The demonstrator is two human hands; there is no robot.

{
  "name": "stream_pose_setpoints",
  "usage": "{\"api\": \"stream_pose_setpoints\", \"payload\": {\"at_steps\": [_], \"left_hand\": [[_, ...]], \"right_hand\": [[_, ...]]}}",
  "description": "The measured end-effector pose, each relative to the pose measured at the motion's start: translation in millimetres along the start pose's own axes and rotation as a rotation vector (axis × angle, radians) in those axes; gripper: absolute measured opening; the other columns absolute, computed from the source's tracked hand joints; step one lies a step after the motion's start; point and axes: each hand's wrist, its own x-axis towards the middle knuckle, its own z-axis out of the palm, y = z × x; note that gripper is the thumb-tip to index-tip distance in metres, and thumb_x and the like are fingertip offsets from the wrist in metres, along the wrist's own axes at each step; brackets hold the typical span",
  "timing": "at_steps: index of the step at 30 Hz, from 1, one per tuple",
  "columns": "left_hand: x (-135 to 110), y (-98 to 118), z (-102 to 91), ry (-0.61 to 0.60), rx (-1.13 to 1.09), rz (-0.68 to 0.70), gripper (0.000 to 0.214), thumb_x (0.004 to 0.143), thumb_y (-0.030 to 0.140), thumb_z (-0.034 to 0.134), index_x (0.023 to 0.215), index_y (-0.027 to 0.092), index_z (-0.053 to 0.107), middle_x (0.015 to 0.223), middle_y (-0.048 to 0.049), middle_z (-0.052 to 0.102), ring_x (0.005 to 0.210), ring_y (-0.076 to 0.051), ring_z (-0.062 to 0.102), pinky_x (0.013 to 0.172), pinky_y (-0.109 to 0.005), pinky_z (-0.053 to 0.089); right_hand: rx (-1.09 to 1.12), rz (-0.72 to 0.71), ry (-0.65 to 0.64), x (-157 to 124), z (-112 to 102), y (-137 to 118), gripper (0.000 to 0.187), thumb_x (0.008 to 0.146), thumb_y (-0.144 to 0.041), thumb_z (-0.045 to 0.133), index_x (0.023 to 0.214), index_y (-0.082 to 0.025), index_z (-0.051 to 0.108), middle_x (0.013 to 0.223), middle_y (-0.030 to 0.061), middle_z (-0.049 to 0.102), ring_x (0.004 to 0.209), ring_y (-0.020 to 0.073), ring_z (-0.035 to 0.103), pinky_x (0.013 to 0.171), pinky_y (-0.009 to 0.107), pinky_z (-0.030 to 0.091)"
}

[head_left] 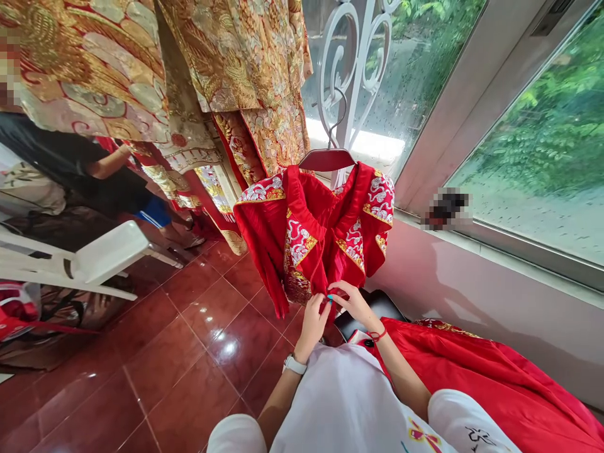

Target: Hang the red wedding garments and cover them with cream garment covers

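A red embroidered jacket (264, 229) with silver and gold trim hangs on a dark red hanger (328, 160), hooked to a white scrolled metal grille (356, 82). At its lower front, my left hand (314, 321) and my right hand (352, 303) meet, fingertips pinched on the jacket's red cloth. Between the fingers shows a small turquoise spot; whether it is a nail or an object I cannot tell. A white watch is on my left wrist, a red cord bracelet on my right.
Gold embroidered garments (236, 56) hang at upper left. Below them stands a white chair (111, 251) near a person in dark clothing (51, 151). Red cloth (472, 377) lies at right beside the pink wall (425, 270), under a window. Red tiles (189, 358) cover the floor.
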Motion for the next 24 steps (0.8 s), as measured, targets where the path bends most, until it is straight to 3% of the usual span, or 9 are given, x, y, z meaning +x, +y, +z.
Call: {"api": "stream_pose_setpoints", "payload": {"at_steps": [4, 8, 13, 16, 20, 24], "left_hand": [[-6, 0, -3.0, 0.014, -0.013, 0.007, 0.015, 0.097, 0.028, 0.050, 0.089, 0.022, 0.062, 0.091, -0.0055, 0.067, 0.089, -0.022, 0.064, 0.085, -0.039, 0.055], [-4, -8, -4.9, 0.012, 0.011, 0.029, 0.014, 0.097, 0.027, 0.050, 0.094, 0.022, 0.064, 0.094, -0.0055, 0.068, 0.094, -0.023, 0.065, 0.088, -0.040, 0.053], [1, -12, -8.4, -0.003, 0.028, 0.047, 0.015, 0.095, 0.022, 0.050, 0.092, 0.022, 0.064, 0.093, -0.0054, 0.067, 0.093, -0.023, 0.064, 0.088, -0.040, 0.052], [0, -14, -11.2, -0.001, 0.000, 0.031, 0.010, 0.093, 0.023, 0.053, 0.091, 0.021, 0.062, 0.091, -0.0044, 0.066, 0.090, -0.022, 0.063, 0.086, -0.038, 0.052], [3, -13, -15.4, 0.058, -0.029, 0.051, 0.005, 0.090, 0.024, 0.058, 0.091, 0.021, 0.062, 0.094, -0.0044, 0.065, 0.091, -0.021, 0.062, 0.085, -0.036, 0.051], [12, -5, -20.0, 0.079, -0.020, 0.078, 0.011, 0.090, 0.023, 0.057, 0.081, 0.021, 0.061, 0.088, -0.0041, 0.065, 0.089, -0.022, 0.061, 0.084, -0.036, 0.048]], "right_hand": [[-0.094, -0.028, 0.174, -4, 11, 11, 0.020, 0.092, -0.040, 0.061, 0.086, -0.024, 0.073, 0.091, 0.0061, 0.058, 0.089, 0.0230, 0.057, 0.085, 0.038, 0.050], [-0.280, -0.055, 0.304, 3, 12, 2, 0.016, 0.090, -0.027, 0.063, 0.079, -0.024, 0.073, 0.098, 0.0073, 0.055, 0.099, 0.0257, 0.054, 0.091, 0.044, 0.048], [-0.517, -0.184, 0.299, 20, -6, -30, 0.015, 0.088, -0.013, 0.062, 0.081, -0.023, 0.070, 0.101, 0.0076, 0.056, 0.095, 0.0250, 0.053, 0.088, 0.043, 0.047], [-0.443, -0.176, 0.260, 18, -4, -39, 0.013, 0.087, -0.014, 0.065, 0.077, -0.022, 0.067, 0.099, 0.0060, 0.057, 0.094, 0.0237, 0.055, 0.088, 0.041, 0.047], [-0.299, -0.154, 0.191, 3, 12, -34, 0.012, 0.091, -0.017, 0.062, 0.080, -0.022, 0.064, 0.097, 0.0052, 0.060, 0.094, 0.0219, 0.057, 0.085, 0.038, 0.049], [-0.337, -0.147, 0.224, 2, 17, -34, 0.015, 0.093, -0.015, 0.055, 0.081, -0.021, 0.060, 0.091, 0.0052, 0.062, 0.088, 0.0217, 0.056, 0.081, 0.038, 0.048]]}}
